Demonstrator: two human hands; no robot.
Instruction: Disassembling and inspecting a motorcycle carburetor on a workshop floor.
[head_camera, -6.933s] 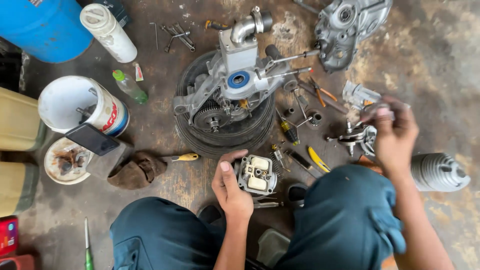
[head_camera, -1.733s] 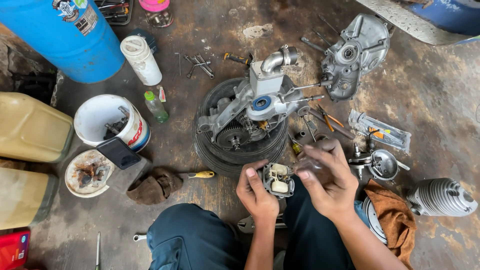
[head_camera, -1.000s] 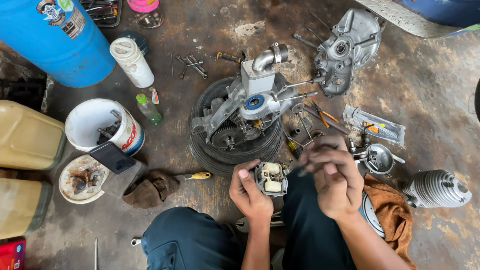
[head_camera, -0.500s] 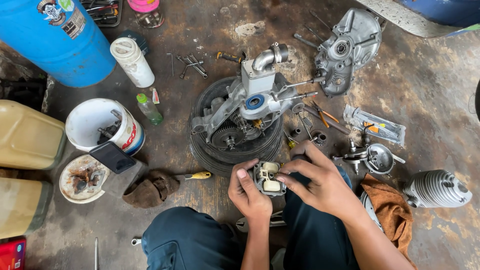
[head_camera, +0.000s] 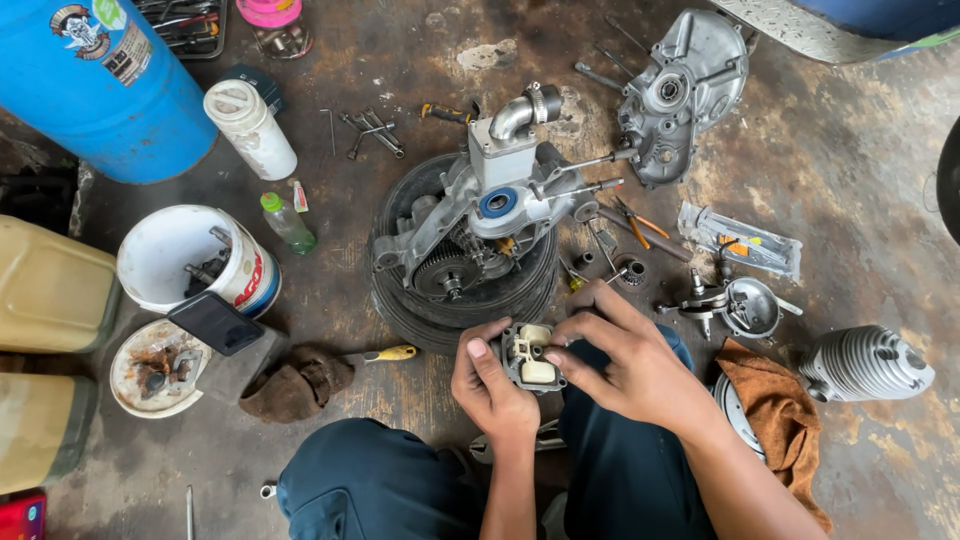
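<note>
both hands (head_camera: 560, 375) hold the small carburetor part (head_camera: 530, 357), floats facing up.

A small grey metal carburettor body with two cream-white plastic floats (head_camera: 531, 357) sits raised above the person's lap, between the knees, floats facing up toward the camera (one float nearer the top edge, one lower). The casting is roughly square, dark and grimy at its rim. It lies just in front of the black tyre's near edge.
</note>
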